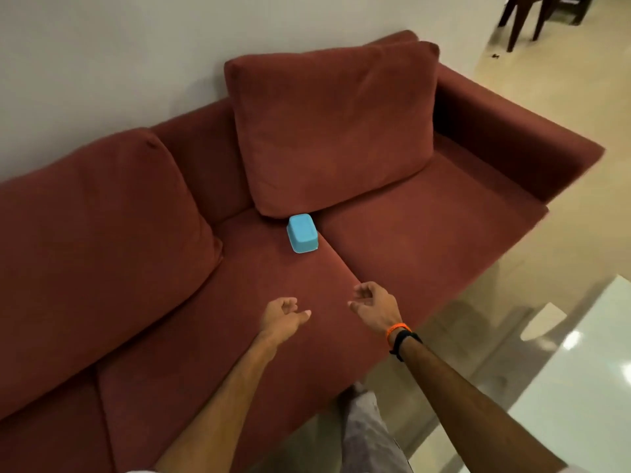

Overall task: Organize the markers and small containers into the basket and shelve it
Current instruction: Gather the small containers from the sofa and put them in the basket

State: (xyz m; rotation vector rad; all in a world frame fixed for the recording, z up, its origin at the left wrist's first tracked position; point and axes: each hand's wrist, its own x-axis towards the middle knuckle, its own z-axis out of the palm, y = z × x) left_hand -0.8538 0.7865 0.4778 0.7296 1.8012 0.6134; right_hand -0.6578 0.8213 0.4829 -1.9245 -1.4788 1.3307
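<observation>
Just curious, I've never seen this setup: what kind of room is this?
Most likely a home living room. A red sofa with loose cushions stands against a plain wall, a tiled floor runs beside it, and dark chair legs show at the far corner.

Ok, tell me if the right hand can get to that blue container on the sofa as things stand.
Probably yes. The right hand is empty and loosely open over the seat, and only bare sofa lies between it and the blue container. The cushion behind touches only its far end.

Red sofa w/ 2 cushions, glossy table, dark chair legs.
</observation>
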